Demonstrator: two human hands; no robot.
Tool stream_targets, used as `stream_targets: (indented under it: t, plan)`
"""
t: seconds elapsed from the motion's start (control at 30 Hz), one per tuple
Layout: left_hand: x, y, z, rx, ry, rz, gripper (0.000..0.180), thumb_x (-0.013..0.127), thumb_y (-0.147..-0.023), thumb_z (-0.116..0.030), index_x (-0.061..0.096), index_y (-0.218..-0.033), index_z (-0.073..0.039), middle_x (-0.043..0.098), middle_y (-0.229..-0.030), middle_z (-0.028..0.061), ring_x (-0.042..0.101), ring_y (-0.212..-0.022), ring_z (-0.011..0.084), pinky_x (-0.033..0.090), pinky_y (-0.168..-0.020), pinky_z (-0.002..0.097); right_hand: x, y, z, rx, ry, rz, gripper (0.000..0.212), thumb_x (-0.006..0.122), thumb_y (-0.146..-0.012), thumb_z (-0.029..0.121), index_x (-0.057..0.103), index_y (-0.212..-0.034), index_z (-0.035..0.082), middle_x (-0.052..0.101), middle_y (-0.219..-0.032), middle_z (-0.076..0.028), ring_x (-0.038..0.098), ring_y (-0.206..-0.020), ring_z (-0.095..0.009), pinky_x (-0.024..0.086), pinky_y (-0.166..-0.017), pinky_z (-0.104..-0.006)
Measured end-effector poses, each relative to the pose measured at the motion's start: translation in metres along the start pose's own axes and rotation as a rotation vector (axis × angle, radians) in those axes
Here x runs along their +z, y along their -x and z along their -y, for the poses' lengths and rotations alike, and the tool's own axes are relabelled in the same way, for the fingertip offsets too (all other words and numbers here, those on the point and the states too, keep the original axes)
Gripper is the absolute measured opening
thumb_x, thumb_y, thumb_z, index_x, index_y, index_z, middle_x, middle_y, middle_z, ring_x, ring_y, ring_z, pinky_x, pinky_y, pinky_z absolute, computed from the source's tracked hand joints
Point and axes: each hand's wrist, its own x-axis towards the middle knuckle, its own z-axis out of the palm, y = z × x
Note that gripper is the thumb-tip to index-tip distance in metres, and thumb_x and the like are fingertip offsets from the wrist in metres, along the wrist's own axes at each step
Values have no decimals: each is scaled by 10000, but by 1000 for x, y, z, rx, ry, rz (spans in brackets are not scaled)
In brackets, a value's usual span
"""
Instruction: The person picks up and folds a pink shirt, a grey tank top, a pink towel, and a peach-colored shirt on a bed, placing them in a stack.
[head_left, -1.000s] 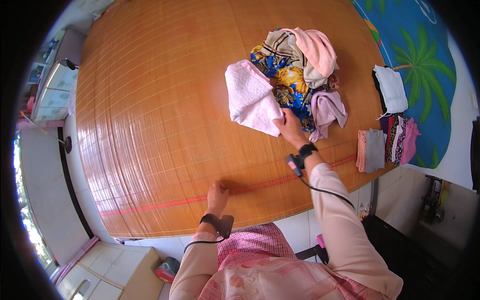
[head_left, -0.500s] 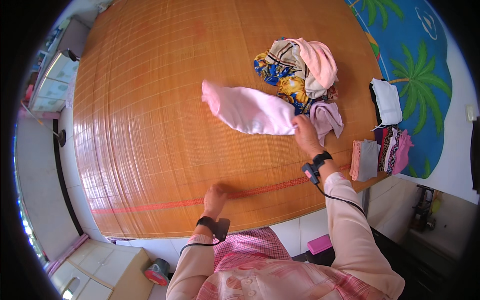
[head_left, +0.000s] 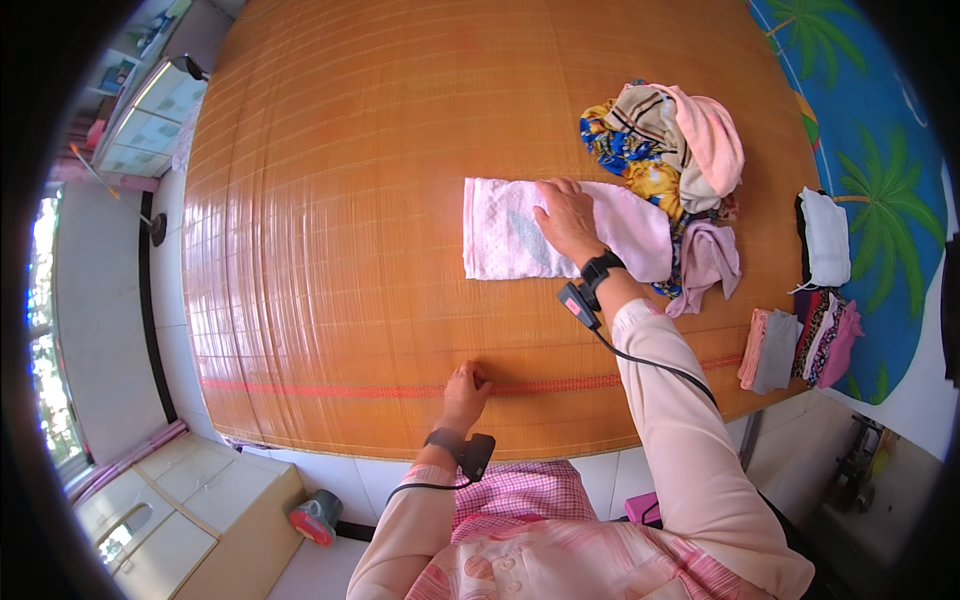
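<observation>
A pale pink towel with a greyish patch lies spread on the brown woven mat. My right hand rests palm down on its middle, fingers stretched out and gripping nothing. The towel's right end reaches a heap of crumpled clothes: a yellow-and-blue floral cloth, a beige and peach garment and a mauve cloth. Nearer to me, my left hand sits on the mat by its red stripe, with curled fingers and no cloth in them.
Folded clothes stand in a row at the mat's right edge, a folded white cloth behind them. Beyond is a blue palm-tree panel. Cream drawers and a small bin stand at lower left, past the mat's front edge.
The towel, held up by one end in my right hand, now lies flat on the mat. My right hand has let go and moved onto its middle. My left hand stays near the stripe.
</observation>
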Motion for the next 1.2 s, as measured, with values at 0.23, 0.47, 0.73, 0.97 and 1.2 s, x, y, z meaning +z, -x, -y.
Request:
stream_targets:
  t: [0.23, 0.47, 0.73, 0.97, 1.2]
  plan:
    - [-2, 5, -3, -7, 27, -11, 195, 672, -694, -87, 541, -828, -33, 586, -784, 127, 577, -752, 296, 469, -673, 385, 16, 10, 22, 34, 274, 307, 187, 474, -834, 97, 629, -939, 99, 607, -1040, -85, 548, -1018, -259, 412, -833, -440]
    - [-8, 3, -10, 6, -8, 50, 185, 669, -690, -76, 548, -823, -32, 587, -779, 132, 586, -748, 289, 474, -669, 380, -46, 41, -36, 228, -414, 20, 162, 661, -729, 147, 538, -692, 49, 590, -689, -116, 581, -656, -270, 455, -588, -358]
    - [-17, -16, 19, 125, -103, 272, 238, 669, -747, -148, 580, -914, -2, 631, -800, 102, 614, -748, 211, 495, -683, 312, -292, 59, -19, 239, -589, -719, 118, 687, -792, 91, 594, -809, 19, 556, -726, 31, 484, -663, -47, 406, -593, -192]
    - [-65, -8, 3, 255, 180, 384, 258, 596, -857, -198, 572, -1024, -3, 628, -874, 77, 604, -776, 157, 503, -693, 291, -325, 128, 88, 216, -644, -551, 68, 652, -802, 60, 592, -831, 43, 588, -759, 5, 550, -743, -80, 454, -704, -232]
    - [-208, 64, -144, 213, 996, 630, 487, 526, -907, -377, 460, -1254, -41, 528, -1175, 107, 517, -1071, 200, 446, -883, 345, -278, 165, 234, -306, -549, 283, 54, 619, -798, 129, 607, -818, 80, 592, -731, -45, 570, -702, -169, 473, -713, -277]
